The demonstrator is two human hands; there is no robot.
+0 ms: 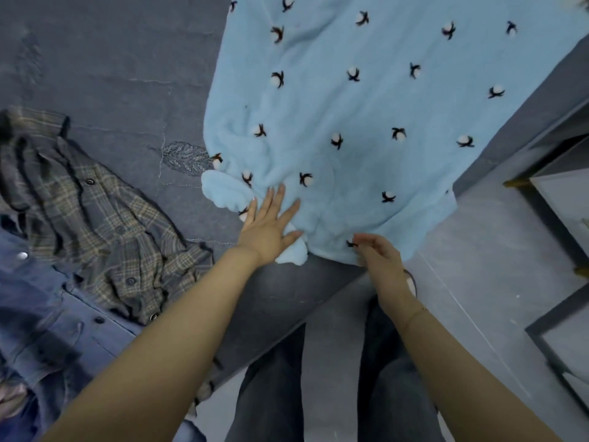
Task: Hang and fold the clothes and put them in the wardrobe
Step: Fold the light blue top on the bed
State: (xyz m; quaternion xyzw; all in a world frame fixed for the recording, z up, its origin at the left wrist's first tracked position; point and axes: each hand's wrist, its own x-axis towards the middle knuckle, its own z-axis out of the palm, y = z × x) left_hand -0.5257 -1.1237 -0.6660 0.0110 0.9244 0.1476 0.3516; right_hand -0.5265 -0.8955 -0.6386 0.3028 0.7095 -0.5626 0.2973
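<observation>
A fluffy light blue garment (366, 106) dotted with small white-and-dark cotton flowers lies spread flat across the dark grey bed (111, 59), reaching from the top of the view down to the near edge. My left hand (271, 224) lies flat on its lower left part with fingers straight and spread, beside a folded-in sleeve or cuff. My right hand (376, 253) is at the garment's near hem, its fingers curled and pinching the fabric edge.
A grey plaid button shirt (105, 224) lies crumpled on the bed to the left. A blue denim shirt (41, 314) lies below it at the left edge. Grey floor (478, 266) and pale furniture with dark frames (561, 202) are on the right.
</observation>
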